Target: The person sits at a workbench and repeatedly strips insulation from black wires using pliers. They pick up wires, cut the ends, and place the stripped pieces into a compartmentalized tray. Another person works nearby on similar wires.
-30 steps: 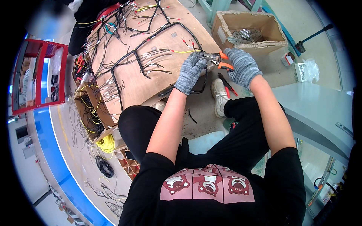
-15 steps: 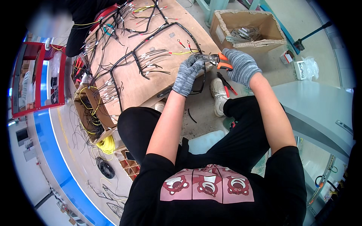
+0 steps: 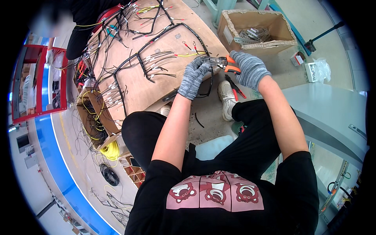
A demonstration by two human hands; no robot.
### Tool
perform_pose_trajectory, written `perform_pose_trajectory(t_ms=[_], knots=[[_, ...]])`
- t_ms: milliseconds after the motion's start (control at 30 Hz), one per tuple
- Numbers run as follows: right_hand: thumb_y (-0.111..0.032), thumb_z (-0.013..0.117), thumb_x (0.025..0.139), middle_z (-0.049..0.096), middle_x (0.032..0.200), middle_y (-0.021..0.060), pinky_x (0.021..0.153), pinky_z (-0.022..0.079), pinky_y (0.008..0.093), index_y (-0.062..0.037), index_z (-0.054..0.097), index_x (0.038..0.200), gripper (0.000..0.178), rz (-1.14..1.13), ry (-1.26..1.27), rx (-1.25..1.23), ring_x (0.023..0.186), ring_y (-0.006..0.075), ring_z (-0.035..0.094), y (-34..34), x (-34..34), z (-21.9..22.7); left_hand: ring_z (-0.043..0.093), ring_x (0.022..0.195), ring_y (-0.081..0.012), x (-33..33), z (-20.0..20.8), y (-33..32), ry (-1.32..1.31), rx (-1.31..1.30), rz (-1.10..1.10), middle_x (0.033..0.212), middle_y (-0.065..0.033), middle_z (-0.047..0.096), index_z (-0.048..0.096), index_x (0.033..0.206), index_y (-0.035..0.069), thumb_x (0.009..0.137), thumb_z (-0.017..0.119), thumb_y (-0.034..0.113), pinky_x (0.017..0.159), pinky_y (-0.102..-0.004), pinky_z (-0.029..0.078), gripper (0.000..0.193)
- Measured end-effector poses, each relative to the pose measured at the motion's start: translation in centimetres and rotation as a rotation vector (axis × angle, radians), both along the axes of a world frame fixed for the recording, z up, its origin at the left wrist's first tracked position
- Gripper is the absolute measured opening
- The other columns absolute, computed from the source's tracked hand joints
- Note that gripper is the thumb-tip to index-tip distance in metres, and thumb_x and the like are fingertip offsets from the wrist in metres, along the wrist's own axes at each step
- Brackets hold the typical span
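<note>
Black wire harness (image 3: pixel 138 55) across the wooden table (image 3: pixel 145 92). My left hand (image 3: pixel 194 76): fingers bunched at the tool's nose, can't tell if they grip anything. Orange-handled pliers (image 3: pixel 222 62) just off the table corner, my right fingers (image 3: pixel 249 69) wrapped round the handles. Looks like tool-positioning; next squeeze calls for steadiness. Cardboard box (image 3: pixel 274 46) crowds beyond; room floorward (image 3: pixel 211 129).

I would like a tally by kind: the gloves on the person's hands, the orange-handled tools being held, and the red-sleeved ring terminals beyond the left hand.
Grey gloves: 2
Orange-handled tool: 1
Red-sleeved ring terminals: 2
Total: 5
</note>
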State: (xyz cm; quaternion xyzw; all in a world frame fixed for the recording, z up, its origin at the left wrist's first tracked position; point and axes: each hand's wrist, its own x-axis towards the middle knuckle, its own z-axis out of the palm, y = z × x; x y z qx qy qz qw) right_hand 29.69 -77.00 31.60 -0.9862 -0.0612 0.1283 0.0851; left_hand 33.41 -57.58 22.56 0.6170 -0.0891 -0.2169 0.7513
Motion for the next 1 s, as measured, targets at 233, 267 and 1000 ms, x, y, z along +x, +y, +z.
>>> perform_pose_trajectory(t_ms=[233, 267, 1000], knots=[[-0.015, 0.059, 0.074, 0.056, 0.108, 0.0169, 0.081, 0.047, 0.0347, -0.0025, 0.044, 0.122, 0.052, -0.083, 0.165, 0.035, 0.097, 0.0291, 0.057, 1.1, -0.1, 0.4, 0.049, 0.076, -0.0072, 0.0, -0.5, 0.3, -0.026, -0.033, 0.018, 0.08, 0.0009, 0.057, 0.059, 0.09, 0.004, 0.087, 0.052, 0.012, 0.072, -0.0212, 0.042, 0.011], [-0.015, 0.059, 0.075, 0.057, 0.104, 0.0157, 0.079, 0.047, 0.0349, -0.0028, 0.044, 0.121, 0.05, -0.09, 0.184, 0.238, 0.093, 0.0281, 0.058, 0.9, -0.3, -0.3, 0.047, 0.073, -0.0061, 0.1, -0.4, 0.3, -0.035, -0.029, 0.02, 0.08, 0.0023, 0.056, 0.06, 0.092, 0.005, 0.087, 0.053, 0.016, 0.069, -0.0202, 0.04, 0.014], [-0.017, 0.064, 0.07, 0.059, 0.08, 0.0187, 0.066, 0.048, 0.0327, 0.0017, 0.05, 0.109, 0.046, -0.181, -0.286, 0.932, 0.07, 0.0259, 0.059, 4.5, 4.6, -6.7, 0.042, 0.065, -0.0048, -1.0, -1.2, 0.0, 0.061, -0.004, 0.257, 0.076, 0.0025, 0.051, 0.055, 0.092, 0.005, 0.087, 0.054, 0.013, 0.055, -0.0187, 0.036, 0.009]])
